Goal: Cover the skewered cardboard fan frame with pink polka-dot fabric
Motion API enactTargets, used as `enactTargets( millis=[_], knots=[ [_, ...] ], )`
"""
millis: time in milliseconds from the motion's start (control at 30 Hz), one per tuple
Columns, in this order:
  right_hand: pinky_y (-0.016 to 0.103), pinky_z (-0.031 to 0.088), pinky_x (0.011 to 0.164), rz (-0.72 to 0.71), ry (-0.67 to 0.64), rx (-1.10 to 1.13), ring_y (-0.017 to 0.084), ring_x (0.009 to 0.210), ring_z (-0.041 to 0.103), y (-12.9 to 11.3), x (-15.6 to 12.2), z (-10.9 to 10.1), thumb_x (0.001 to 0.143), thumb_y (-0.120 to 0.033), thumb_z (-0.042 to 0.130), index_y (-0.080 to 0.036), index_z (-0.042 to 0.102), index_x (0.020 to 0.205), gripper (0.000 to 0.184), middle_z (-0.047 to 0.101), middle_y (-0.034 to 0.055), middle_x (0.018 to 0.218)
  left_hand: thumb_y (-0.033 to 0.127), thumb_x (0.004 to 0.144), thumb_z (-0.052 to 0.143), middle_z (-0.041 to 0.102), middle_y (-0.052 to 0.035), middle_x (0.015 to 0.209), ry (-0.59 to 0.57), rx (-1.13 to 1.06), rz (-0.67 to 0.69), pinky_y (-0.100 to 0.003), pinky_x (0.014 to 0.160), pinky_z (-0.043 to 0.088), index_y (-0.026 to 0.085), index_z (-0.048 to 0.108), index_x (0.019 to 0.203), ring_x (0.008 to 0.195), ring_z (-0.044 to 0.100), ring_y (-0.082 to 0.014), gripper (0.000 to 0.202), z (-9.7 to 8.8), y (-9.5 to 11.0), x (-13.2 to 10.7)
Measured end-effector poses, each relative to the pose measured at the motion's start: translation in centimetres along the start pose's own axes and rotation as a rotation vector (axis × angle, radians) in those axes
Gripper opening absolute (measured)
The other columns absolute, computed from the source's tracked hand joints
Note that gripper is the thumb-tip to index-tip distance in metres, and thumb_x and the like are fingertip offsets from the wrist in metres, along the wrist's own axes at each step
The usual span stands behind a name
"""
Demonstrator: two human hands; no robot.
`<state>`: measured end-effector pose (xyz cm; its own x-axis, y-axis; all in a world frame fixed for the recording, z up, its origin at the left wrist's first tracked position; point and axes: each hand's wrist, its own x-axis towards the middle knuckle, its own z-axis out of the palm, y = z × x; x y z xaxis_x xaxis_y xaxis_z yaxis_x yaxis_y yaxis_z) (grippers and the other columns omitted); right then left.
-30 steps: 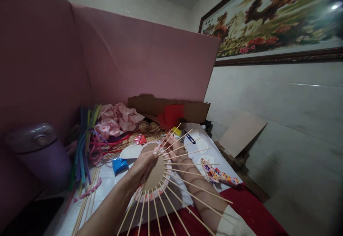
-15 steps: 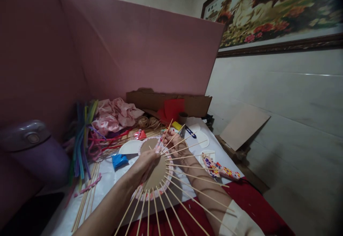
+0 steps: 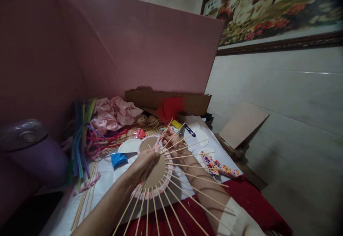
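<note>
A round cardboard disc (image 3: 157, 170) with several thin bamboo sticks (image 3: 187, 198) fanning out from its rim and a pink strip woven round its edge lies low in the middle of the view. My left hand (image 3: 143, 162) rests on the disc's left side, its fingers pinching the pink strip at the rim. My right hand (image 3: 171, 141) lies behind the sticks at the disc's far edge, fingers curled on the same pink strip; the sticks partly hide it.
Pink fabric (image 3: 114, 114), twine balls (image 3: 147, 120), coloured pipe cleaners (image 3: 81, 136), loose sticks (image 3: 85, 193), a white paper plate (image 3: 130, 145), a blue packet (image 3: 118, 158) and a patterned strip (image 3: 219, 168) lie on the table. A cardboard box (image 3: 166, 102) and pink screen stand behind; a purple container (image 3: 32, 154) sits left.
The view has shifted slightly down and right. Both hands stay at the disc's rim, working the pink strip between the sticks.
</note>
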<state>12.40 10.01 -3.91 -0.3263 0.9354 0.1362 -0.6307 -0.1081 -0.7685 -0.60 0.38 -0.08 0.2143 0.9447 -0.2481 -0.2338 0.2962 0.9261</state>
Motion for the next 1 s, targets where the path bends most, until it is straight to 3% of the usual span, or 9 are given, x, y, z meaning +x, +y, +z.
enactTargets(
  millis=[233,667,833,1000],
  knots=[
    [0.015,0.042,0.040,0.008,-0.014,-0.026,0.004,0.048,0.050,0.3,0.3,-0.5,0.088,-0.021,0.054,-0.011,0.057,0.090,0.010,0.057,-0.0031,0.071,0.026,0.067,0.059,0.064,-0.0029,0.059,-0.045,0.049,0.011,-0.020,0.044,0.039,0.014,0.061,0.072,0.048,0.057,-0.0133,0.014,-0.3,-0.2,0.1],
    [0.015,0.040,0.039,-0.009,-0.097,-0.080,0.003,0.044,0.047,-0.1,0.2,-0.2,0.088,-0.020,0.054,-0.012,0.056,0.091,0.009,0.056,-0.0044,0.068,0.029,0.069,0.058,0.064,-0.0028,0.061,-0.064,0.068,0.024,-0.021,0.047,0.042,0.015,0.062,0.080,0.052,0.060,-0.0151,0.018,-0.3,-0.1,0.1],
    [0.015,0.040,0.039,-0.040,-0.086,-0.059,0.004,0.044,0.048,0.0,0.2,0.1,0.087,-0.019,0.055,-0.012,0.056,0.086,0.007,0.056,-0.0051,0.065,0.029,0.070,0.059,0.066,-0.0033,0.064,-0.113,0.016,0.034,-0.026,0.057,0.048,0.015,0.064,0.084,0.056,0.062,-0.0174,0.020,0.1,0.3,-0.3],
    [0.015,0.035,0.039,-0.032,-0.042,-0.039,0.005,0.041,0.047,-0.5,-0.3,0.8,0.069,-0.022,0.073,-0.016,0.055,0.076,0.020,0.060,-0.0042,0.058,0.028,0.070,0.060,0.068,-0.0046,0.067,-0.125,-0.015,0.057,-0.026,0.061,0.049,0.015,0.064,0.084,0.062,0.064,-0.0181,0.019,0.2,0.2,-0.3]
  ],
)
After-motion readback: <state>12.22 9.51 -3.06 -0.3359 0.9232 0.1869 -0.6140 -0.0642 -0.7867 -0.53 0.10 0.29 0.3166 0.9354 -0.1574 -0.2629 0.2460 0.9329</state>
